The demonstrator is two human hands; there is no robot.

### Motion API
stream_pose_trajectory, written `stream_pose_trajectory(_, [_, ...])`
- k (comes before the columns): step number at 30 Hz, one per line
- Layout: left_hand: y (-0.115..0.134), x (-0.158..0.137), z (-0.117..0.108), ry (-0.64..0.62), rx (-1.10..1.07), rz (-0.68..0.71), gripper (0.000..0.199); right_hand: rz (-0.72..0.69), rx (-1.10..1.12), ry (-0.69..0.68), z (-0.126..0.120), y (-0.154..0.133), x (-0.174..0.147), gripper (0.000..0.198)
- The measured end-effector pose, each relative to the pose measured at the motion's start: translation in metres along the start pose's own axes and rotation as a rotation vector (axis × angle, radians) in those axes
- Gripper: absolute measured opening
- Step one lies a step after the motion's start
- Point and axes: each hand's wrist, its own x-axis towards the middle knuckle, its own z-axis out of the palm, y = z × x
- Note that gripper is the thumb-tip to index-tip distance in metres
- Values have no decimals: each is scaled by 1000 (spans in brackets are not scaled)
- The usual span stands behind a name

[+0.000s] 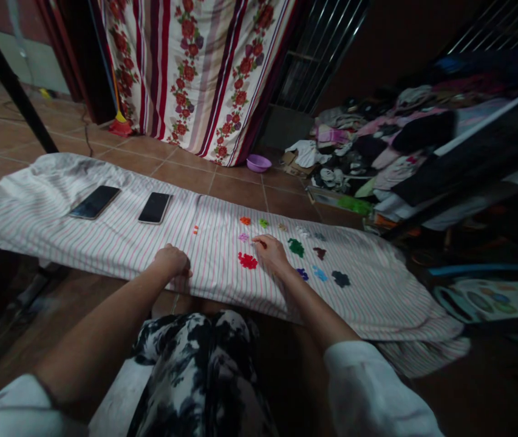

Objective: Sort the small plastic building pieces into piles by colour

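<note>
Right hand (271,252): low over the striped cloth (213,267), thumb and fingertips drawn together toward the lilac pile (243,237); whether they pinch a piece I cannot tell at this size.

Lilac pile: I log it just left of those fingertips, near them.

Red pile (247,261): left of the same hand, on the wearer's side of the lilac.

Dark green pile (296,247): just right of the hand; brown pile (319,253) further right.

Dark blue pile (302,274): beside the right forearm; then, rightward, light blue pile (319,273) and dark grey pile (341,278).

Far row, left to right: orange pile (245,221), lime pile (263,223), beige pile (282,227), white pile (303,232), pale grey pile (320,236).

Left hand (172,261): by the cloth's near edge, well apart from the piles, fingers curled in; I cannot tell whether they enclose anything.

Orange-and-white pieces (195,230): a short column, beyond and right of the left hand.

Phones, two: one (155,207) beyond the left hand, another (95,202) further left.
</note>
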Motion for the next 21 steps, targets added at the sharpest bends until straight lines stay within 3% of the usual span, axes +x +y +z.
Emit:
stream_pose_trajectory(10, [-1,6,5,-5,15,51,41,101,-19,93,-31,40,-25,23])
stream_pose_trajectory(21, [3,1,3,14,42,21,43,119,47,160,-36,43,-81,25])
